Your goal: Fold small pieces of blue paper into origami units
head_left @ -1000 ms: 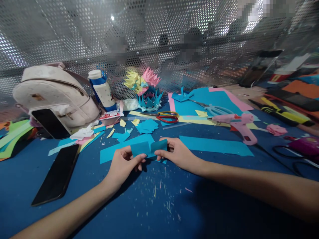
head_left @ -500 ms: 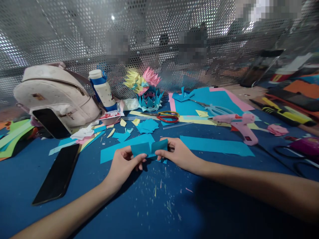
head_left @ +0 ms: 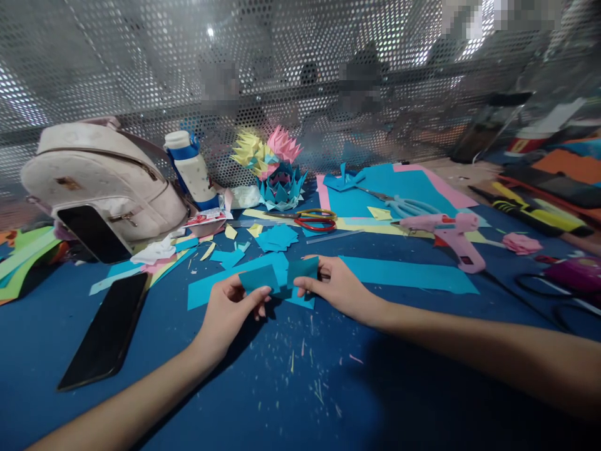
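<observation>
My left hand (head_left: 233, 305) pinches a small blue paper piece (head_left: 260, 280) between thumb and fingers. Another blue paper piece (head_left: 302, 270) is gripped by my right hand (head_left: 342, 289), just to the right. A narrow gap lies between the two pieces; whether they join at the bottom I cannot tell. Behind and under them on the table lies a blue paper strip (head_left: 206, 292), partly hidden by my hands. To the right of my right hand a longer blue strip (head_left: 408, 274) lies flat. Small blue cut pieces (head_left: 277, 238) are heaped beyond my hands.
Scissors (head_left: 315, 220), a pink glue gun (head_left: 453, 228) and folded paper flowers (head_left: 282, 185) stand or lie farther back. At left are a phone (head_left: 106, 332), a pale backpack (head_left: 103, 175) and a bottle (head_left: 190, 169). Paper scraps dot the blue table (head_left: 225, 401).
The two blue paper pieces have come farther apart. My left hand has shifted slightly left with its piece; the right-hand piece stands a little more upright.
</observation>
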The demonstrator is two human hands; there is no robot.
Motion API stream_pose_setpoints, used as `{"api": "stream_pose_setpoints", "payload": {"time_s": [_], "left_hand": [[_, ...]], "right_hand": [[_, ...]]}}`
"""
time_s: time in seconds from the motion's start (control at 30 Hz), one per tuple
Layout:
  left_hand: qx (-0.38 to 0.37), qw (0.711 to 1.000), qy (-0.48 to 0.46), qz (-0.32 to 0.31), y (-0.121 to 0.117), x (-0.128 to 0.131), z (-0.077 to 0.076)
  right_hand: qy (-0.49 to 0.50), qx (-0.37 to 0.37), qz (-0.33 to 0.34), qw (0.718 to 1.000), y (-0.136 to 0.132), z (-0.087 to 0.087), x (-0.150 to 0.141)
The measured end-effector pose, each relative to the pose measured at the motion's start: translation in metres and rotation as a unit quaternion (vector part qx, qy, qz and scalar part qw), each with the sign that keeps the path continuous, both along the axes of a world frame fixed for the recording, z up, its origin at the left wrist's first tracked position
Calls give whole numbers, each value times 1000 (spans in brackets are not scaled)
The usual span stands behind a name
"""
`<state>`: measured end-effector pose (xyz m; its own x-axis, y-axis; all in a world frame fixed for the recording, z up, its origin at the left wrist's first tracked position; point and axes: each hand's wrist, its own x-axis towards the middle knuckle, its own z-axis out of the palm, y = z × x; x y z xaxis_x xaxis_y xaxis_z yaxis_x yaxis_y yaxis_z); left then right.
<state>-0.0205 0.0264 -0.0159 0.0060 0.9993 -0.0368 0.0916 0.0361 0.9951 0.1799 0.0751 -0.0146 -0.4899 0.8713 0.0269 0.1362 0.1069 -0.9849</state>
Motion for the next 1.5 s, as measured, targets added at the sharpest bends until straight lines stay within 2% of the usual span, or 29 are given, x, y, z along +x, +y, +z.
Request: {"api": "stream_pose_setpoints", "payload": {"time_s": [0.17, 0.33, 0.63, 0.83, 0.93, 1.13, 1.33, 1.47, 1.5], "left_hand": [[-4, 1000, 7, -4, 1, 0, 2], [6, 999, 19, -49, -1, 0, 3], [54, 989, 101, -94, -6, 0, 3], [90, 978, 144, -119, -10, 2, 4], [103, 974, 157, -124, -10, 3, 4], [147, 963, 186, -130, -11, 2, 4], [133, 965, 194, -114, -12, 3, 6], [150, 963, 167, -148, -12, 3, 9], [159, 962, 162, -155, -12, 3, 9]], "right_hand": [[-5, 8, -4, 1000, -1, 5, 0], [-21, 43, 22, 999, -3, 4, 1], [-57, 50, 74, 994, -5, 5, 0], [-151, 188, 76, 968, -5, 5, 0], [-177, 231, 80, 953, -7, 4, -1], [-202, 283, 60, 936, -8, 1, -2], [-148, 263, -2, 953, -2, -2, -5], [-123, 253, -54, 958, 17, 9, -8], [-128, 266, -48, 954, 26, 14, -8]]}}
